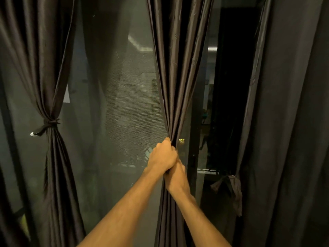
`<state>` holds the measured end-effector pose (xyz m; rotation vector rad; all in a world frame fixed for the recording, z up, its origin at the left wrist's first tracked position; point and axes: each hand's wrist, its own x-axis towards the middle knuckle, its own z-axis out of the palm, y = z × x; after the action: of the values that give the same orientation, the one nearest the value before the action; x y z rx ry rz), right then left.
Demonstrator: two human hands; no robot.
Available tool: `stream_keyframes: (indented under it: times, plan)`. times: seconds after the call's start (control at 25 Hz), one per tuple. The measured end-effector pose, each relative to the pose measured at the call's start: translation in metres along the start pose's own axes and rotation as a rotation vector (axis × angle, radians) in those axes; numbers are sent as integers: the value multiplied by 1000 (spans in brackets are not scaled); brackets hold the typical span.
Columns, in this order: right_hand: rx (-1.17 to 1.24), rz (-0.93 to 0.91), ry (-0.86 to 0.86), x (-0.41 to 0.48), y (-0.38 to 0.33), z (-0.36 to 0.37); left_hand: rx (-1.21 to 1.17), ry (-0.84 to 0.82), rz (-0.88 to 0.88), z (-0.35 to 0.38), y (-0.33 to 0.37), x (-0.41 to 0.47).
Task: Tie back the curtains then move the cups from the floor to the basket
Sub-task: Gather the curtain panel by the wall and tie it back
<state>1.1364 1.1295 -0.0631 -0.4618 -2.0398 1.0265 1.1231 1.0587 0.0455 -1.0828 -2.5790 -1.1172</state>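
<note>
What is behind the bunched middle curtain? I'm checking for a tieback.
Beside the dark bunched middle curtain, glass and a black frame show. Both hands cover the gathered part; no tieback is visible.

The middle curtain (175, 72) is showing as dark cloth with a faint satin sheen, its folds catching soft highlights. The left curtain (44, 68) is looking like the same slightly glossy fabric, and a thin cloth tie (49, 123) is cinching it. The right curtain (293, 104) is reading as flatter, matt cloth. Between them a fine woven mesh screen (124, 104) is appearing grainy over smooth, reflective glass (204, 77).
</note>
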Motion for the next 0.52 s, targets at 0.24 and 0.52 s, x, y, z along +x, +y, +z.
stream_keyframes:
  times: [0.24,0.52]
  plan:
    - [-25,55,-6,-16,-34,-7,61,7,17,-5,-2,-6]
    - [-162,-14,-85,-17,-32,-13,131,110,54,-5,2,-10]
